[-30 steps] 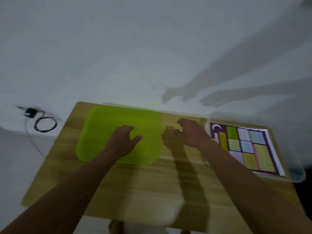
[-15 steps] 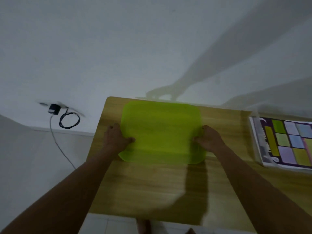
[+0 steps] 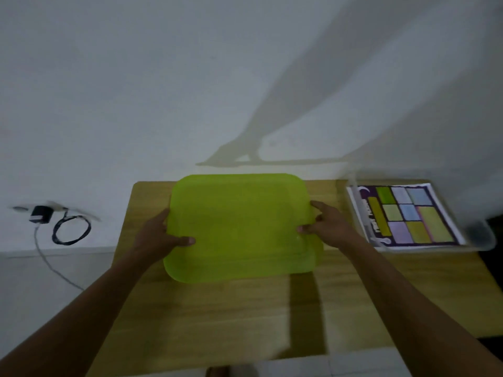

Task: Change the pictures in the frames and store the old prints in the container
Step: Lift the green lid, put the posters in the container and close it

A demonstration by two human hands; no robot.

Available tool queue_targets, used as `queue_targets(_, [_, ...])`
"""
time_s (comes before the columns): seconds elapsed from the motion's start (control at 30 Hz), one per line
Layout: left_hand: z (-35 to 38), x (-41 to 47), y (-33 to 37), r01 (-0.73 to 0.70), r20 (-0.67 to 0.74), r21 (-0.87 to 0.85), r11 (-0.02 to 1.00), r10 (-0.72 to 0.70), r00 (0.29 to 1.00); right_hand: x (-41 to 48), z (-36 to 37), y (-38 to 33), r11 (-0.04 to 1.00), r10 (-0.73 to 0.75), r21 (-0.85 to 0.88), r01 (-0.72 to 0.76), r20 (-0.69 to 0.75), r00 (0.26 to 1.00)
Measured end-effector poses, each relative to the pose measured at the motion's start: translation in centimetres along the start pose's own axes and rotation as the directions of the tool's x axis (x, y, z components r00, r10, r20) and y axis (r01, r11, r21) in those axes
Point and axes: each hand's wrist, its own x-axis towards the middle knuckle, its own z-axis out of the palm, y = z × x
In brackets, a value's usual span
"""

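At the wooden table (image 3: 217, 317), my left hand (image 3: 158, 238) and right hand (image 3: 326, 227) grip the green lid (image 3: 239, 227) by 2 opposite edges for balance, likely bound for the clear container (image 3: 479, 244)

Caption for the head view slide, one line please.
Left hand and right hand grip a lime-green plastic lid over a wooden table.

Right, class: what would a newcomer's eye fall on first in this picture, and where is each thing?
The lime-green lid stands out first, gripped at its side edges by the left hand and right hand over the middle of the wooden table. Next comes the colourful grid print lying in the clear container at the table's far right.
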Motion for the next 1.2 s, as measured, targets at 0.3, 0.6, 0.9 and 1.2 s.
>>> queue_targets(0.3, [8.9, -3.3, 10.2, -0.115, 0.019, -0.101, 0.988, 0.118, 0.993, -5.5, -14.0, 4.3, 0.999, -0.011, 0.036, 0.016, -0.142, 0.990])
queue_targets(0.6, [23.9, -4.5, 18.0, -0.112, 0.063, -0.161, 0.980, 0.124, 0.990, -5.3, -29.5, 12.3, 0.997, 0.052, 0.070, -0.039, -0.184, 0.982])
queue_targets(0.9, [36.6, -3.4, 23.0, -0.126, -0.006, -0.089, 0.988, 0.126, 0.992, -1.1, -39.9, 19.1, 0.995, 0.078, 0.072, -0.065, -0.195, 0.978])
queue_targets(1.2, [41.0, -1.8, 23.8, -0.110, -0.172, 0.087, 0.990, 0.124, 0.977, 2.3, -41.6, 21.6, 1.000, 0.014, 0.005, -0.014, -0.189, 0.982])
